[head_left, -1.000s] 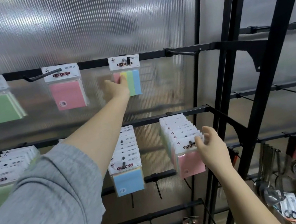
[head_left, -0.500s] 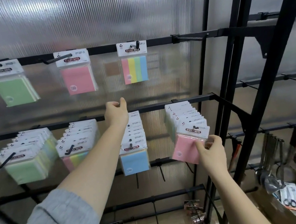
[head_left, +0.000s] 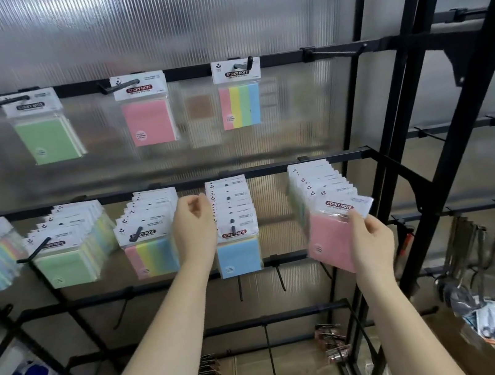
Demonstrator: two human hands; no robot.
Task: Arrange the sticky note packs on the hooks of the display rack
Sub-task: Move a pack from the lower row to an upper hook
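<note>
Head view: my right hand (head_left: 369, 241) pinches a pink sticky note pack (head_left: 329, 239), tilted at the front of the rightmost middle-row stack. My left hand (head_left: 193, 228), fingers loosely curled, holds nothing beside the blue pack (head_left: 239, 255) on its hook (head_left: 232, 222).

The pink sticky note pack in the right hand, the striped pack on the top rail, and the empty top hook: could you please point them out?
pink sticky note pack (head_left: 329, 239), head view, pink face.
striped pack (head_left: 240, 106), head view, coloured stripes.
empty top hook (head_left: 336, 52), head view, mid-shaft.
</note>
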